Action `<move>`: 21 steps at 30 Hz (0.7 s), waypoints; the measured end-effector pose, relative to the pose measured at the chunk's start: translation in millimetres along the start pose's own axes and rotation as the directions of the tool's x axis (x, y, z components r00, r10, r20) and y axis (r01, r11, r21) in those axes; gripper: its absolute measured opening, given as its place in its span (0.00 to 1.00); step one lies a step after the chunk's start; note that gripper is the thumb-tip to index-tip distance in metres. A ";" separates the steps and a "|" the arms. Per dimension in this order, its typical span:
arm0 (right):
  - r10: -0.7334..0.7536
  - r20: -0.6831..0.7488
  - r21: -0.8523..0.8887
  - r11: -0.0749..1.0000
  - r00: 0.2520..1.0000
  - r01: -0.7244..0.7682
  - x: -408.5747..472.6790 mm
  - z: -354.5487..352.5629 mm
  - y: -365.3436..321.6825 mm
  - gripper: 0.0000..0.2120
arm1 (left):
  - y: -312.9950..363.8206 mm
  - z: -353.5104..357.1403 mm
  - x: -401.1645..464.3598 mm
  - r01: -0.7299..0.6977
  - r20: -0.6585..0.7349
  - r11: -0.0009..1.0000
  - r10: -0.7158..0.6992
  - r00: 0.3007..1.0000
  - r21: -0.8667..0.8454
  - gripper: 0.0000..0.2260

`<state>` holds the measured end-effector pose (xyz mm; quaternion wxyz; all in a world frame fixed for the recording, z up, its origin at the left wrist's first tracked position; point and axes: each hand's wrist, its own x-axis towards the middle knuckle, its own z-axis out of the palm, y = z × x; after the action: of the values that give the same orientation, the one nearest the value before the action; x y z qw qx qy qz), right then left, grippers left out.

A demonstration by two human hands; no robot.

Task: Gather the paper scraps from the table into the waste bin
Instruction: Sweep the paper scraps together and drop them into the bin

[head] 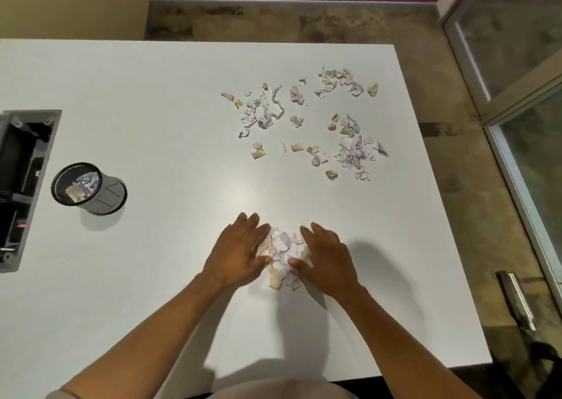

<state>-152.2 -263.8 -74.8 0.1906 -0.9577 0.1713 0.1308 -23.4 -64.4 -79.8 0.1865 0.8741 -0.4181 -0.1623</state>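
A small pile of white, lilac and tan paper scraps (282, 254) lies on the white table (152, 94) near its front edge. My left hand (238, 249) presses against the pile's left side with straight fingers. My right hand (327, 254) presses against its right side the same way. Many more loose scraps (307, 121) lie scattered over the far right part of the table. The waste bin (91, 190), a small grey cylinder with a dark rim, stands at the left and holds a few scraps.
An open cable box (22, 179) is sunk into the table at the left edge, just beyond the bin. A glass door with a metal handle (517, 299) stands to the right of the table. The table's right edge runs close to the scattered scraps.
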 end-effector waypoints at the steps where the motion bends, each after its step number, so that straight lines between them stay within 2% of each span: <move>1: 0.044 0.019 -0.011 0.999 0.999 -0.043 -4.0 -1.0 -2.3 0.42 | -0.2 -0.7 -5.7 0.103 0.041 0.994 -0.104 0.994 0.029 0.38; 3: 0.078 0.079 -0.035 0.997 0.994 -0.076 -9.6 0.5 -9.6 0.47 | 0.7 -0.8 -10.6 0.253 0.153 0.964 -0.263 0.953 0.083 0.47; 4: 0.075 0.097 -0.049 0.996 0.992 -0.071 -10.7 2.3 -13.9 0.48 | 2.9 -0.1 -10.4 0.284 0.191 0.953 -0.300 0.935 0.109 0.50; 7: 0.054 0.137 -0.010 0.999 0.989 -0.053 -9.2 5.8 -29.0 0.48 | 14.3 6.2 -7.8 0.287 0.236 0.953 -0.302 0.923 0.096 0.53; 10: 0.007 0.174 -0.035 0.999 0.985 -0.001 -10.1 11.8 -41.8 0.45 | 22.4 13.4 -7.8 0.246 0.258 0.966 -0.258 0.931 0.078 0.51; 13: -0.013 0.155 -0.112 0.993 0.988 0.031 -14.9 14.3 -49.4 0.39 | 24.5 19.0 -9.9 0.189 0.246 0.978 -0.206 0.947 0.090 0.43; 16: -0.113 0.002 -0.222 0.969 0.994 0.110 -23.5 10.5 -55.8 0.29 | 26.1 22.4 -16.0 0.159 0.218 0.987 -0.162 0.962 0.031 0.33; 21: -0.169 -0.133 -0.228 0.964 0.977 0.136 -28.3 12.7 -57.9 0.17 | 35.8 22.9 -26.4 0.167 0.156 0.985 -0.158 0.975 -0.050 0.09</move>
<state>-158.4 -200.4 -58.7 0.0807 -0.9903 0.0955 0.0605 -73.3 -68.7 -80.0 0.1675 0.8842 -0.3529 -0.2562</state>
